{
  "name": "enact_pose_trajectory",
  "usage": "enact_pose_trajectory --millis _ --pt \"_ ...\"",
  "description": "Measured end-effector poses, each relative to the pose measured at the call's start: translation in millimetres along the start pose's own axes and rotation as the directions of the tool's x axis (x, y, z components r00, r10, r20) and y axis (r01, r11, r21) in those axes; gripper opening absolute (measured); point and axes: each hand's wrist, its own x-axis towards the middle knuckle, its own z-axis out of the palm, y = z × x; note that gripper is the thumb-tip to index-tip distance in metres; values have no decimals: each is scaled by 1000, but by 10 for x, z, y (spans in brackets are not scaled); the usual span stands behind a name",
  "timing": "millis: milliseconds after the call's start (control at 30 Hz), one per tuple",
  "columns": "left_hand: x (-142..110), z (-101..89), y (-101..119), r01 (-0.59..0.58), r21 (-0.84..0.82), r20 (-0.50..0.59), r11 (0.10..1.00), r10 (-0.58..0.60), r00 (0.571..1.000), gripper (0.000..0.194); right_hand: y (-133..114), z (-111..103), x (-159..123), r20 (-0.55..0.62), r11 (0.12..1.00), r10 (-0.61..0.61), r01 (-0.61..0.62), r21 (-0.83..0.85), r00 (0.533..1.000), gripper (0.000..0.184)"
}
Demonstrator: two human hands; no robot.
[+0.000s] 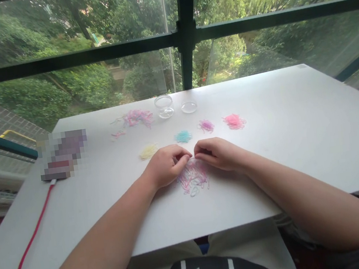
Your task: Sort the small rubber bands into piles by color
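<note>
My left hand [167, 164] and my right hand [219, 153] face each other over the middle of the white table. Thumb and forefinger are pinched on both, with a thin, pale rubber band [193, 158] stretched across the small gap; its colour is hard to make out. Just below lies a loose pile of mixed pink, purple and pale small rubber bands [192, 179]. Beyond the hands sit single-colour piles: yellow bands [148, 152], blue bands [183, 136], purple bands [206, 125] and pink bands [234, 121].
At the back stand a clear round container [164, 107] and its clear lid [189, 106]. Another mixed heap of bands [138, 118] lies left of them. A blurred-out phone-like device [65, 156] with a red cable [35, 235] lies at the left. Windows border the table's far edge.
</note>
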Motion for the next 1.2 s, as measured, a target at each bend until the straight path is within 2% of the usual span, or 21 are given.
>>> enact_pose_trajectory --millis 300,800,1200 --pt "-12 -9 38 -76 -65 8 995 77 997 11 -18 -3 -15 -18 996 4 -3 86 1000 9" --pt "-13 -8 48 -63 -73 17 995 65 998 5 16 -39 -41 -64 996 -43 47 71 997 6" --pt "-15 -3 32 -42 -70 -7 997 42 999 6 48 -61 -45 -85 998 -10 16 63 996 7"
